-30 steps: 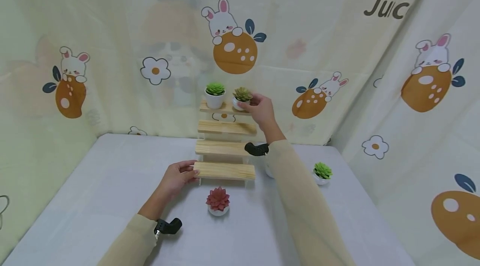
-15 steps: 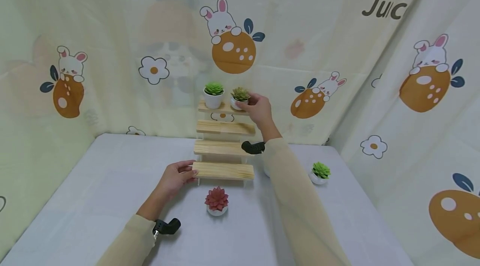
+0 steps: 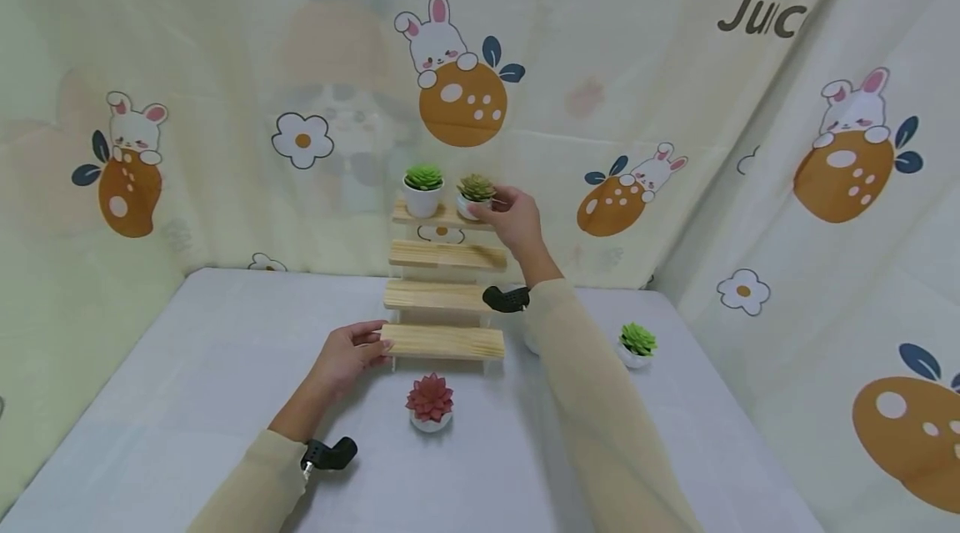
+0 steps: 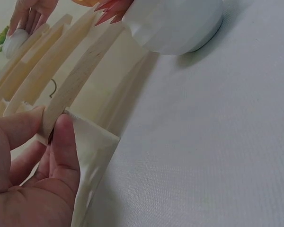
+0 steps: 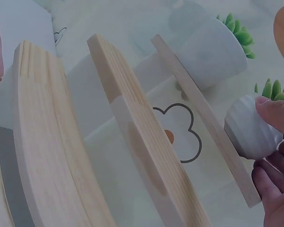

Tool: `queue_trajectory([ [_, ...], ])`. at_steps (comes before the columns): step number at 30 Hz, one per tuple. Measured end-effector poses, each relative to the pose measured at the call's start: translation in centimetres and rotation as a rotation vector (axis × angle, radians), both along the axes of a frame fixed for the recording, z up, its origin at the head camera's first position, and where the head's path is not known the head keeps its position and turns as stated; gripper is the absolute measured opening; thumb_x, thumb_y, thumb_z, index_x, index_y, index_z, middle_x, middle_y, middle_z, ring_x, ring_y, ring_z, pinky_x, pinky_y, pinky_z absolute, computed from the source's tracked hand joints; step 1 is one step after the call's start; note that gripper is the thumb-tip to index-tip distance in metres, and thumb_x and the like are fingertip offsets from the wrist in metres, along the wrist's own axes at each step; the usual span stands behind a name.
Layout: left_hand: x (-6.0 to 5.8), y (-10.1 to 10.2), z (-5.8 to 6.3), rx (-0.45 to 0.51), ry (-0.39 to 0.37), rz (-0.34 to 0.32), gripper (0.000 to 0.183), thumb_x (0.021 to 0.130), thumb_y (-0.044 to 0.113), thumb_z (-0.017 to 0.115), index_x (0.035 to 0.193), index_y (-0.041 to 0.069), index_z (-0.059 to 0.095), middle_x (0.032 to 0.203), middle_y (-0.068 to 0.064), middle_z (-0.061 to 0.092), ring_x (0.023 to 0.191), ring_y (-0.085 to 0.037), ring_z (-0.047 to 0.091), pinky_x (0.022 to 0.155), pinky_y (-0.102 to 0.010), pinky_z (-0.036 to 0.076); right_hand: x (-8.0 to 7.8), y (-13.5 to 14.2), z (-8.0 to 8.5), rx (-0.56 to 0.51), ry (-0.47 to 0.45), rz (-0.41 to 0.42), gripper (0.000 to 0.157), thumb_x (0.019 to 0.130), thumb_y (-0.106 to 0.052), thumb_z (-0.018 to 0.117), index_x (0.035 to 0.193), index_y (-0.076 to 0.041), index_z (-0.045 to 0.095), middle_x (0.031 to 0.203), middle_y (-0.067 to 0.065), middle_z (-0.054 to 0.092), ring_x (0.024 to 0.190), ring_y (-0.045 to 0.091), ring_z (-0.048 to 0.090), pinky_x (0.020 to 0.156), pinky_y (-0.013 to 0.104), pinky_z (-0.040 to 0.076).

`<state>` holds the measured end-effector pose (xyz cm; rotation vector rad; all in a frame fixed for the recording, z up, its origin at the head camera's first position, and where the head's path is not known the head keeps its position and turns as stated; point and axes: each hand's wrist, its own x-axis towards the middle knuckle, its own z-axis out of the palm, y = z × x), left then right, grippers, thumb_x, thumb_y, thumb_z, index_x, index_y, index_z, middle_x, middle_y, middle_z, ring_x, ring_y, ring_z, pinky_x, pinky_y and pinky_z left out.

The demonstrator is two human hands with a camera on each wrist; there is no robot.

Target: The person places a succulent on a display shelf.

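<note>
A tiered wooden stand (image 3: 444, 342) rises at the middle of the table. My left hand (image 3: 343, 359) pinches the left end of its lowest shelf between thumb and fingers, plain in the left wrist view. At the top shelf, my right hand (image 3: 517, 220) grips the white ribbed pot of an olive-green succulent (image 3: 476, 189). That pot sits on the right part of the top shelf (image 5: 213, 123), as the right wrist view shows. Left of it on the same shelf stands a bright green succulent in a white pot (image 3: 423, 191).
A red succulent in a white pot (image 3: 430, 404) stands on the table in front of the stand. Off to the right is a green succulent (image 3: 637, 344). My right sleeve (image 3: 592, 383) mostly hides another white thing (image 3: 531, 341). A printed curtain (image 3: 360, 41) hangs behind.
Both hands keep their hold, and the pots stay where they were on the stand. The whole head view has shifted slightly, so everything appears a little further left.
</note>
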<state>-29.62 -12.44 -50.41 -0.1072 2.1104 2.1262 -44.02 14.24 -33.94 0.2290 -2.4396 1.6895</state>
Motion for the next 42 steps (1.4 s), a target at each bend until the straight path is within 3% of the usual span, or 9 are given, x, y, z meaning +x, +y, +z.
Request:
queue_trajectory([
  [6,-0.1,-0.2,-0.1,-0.010,0.008,-0.008,0.048,0.097,0.002,0.067,0.143,-0.006,0.053,0.121,-0.022,0.062,0.091,-0.014,0.068,0.083,-0.029,0.065,0.8,0.5,-0.3,-0.034,0.025,-0.009,0.065,0.086,-0.027,0.085,0.140,-0.002,0.059,0.140,0.017,0.063,0.130,0.030,0.061,0.110,0.040,0.054],
  [11,-0.1,-0.3,-0.1,-0.018,0.015,-0.007,0.048,0.098,0.002,0.066,0.143,-0.006,0.053,0.122,-0.022,0.063,0.090,-0.013,0.069,0.083,-0.029,0.065,1.7,1.0,-1.1,-0.061,0.098,0.000,0.058,0.087,-0.025,0.084,0.135,-0.001,0.062,0.137,0.016,0.065,0.129,0.028,0.062,0.108,0.036,0.055],
  [22,0.0,-0.1,-0.1,0.003,0.004,-0.006,0.048,0.097,0.000,0.066,0.143,-0.007,0.053,0.122,-0.023,0.062,0.092,-0.015,0.069,0.083,-0.030,0.065,4.5,2.9,-3.8,-0.159,0.210,0.024,0.057,0.090,-0.025,0.081,0.135,0.004,0.061,0.137,0.025,0.063,0.128,0.034,0.062,0.107,0.031,0.055],
  [30,0.0,-0.3,0.0,0.009,0.000,0.001,0.048,0.097,0.000,0.066,0.143,-0.006,0.053,0.120,-0.021,0.061,0.091,-0.015,0.068,0.083,-0.029,0.065,6.9,5.3,-6.0,-0.179,0.215,-0.011,0.050,0.091,-0.026,0.080,0.132,-0.001,0.065,0.133,0.017,0.067,0.129,0.034,0.062,0.103,0.022,0.055],
  [36,0.0,-0.2,0.1,0.002,-0.007,0.002,0.048,0.097,0.001,0.066,0.143,-0.005,0.054,0.122,-0.022,0.061,0.092,-0.015,0.068,0.083,-0.029,0.065,8.3,7.1,-7.9,-0.214,0.189,-0.027,0.051,0.090,-0.023,0.081,0.131,0.002,0.065,0.131,0.017,0.068,0.129,0.038,0.060,0.098,0.015,0.055],
  [42,0.1,-0.3,0.2,0.009,-0.016,0.005,0.047,0.098,0.001,0.066,0.143,-0.005,0.054,0.121,-0.021,0.061,0.092,-0.016,0.068,0.083,-0.028,0.065,9.7,8.2,-9.5,-0.215,0.174,-0.069,0.047,0.090,-0.022,0.081,0.130,-0.002,0.067,0.132,0.016,0.068,0.128,0.033,0.062,0.099,0.015,0.055],
])
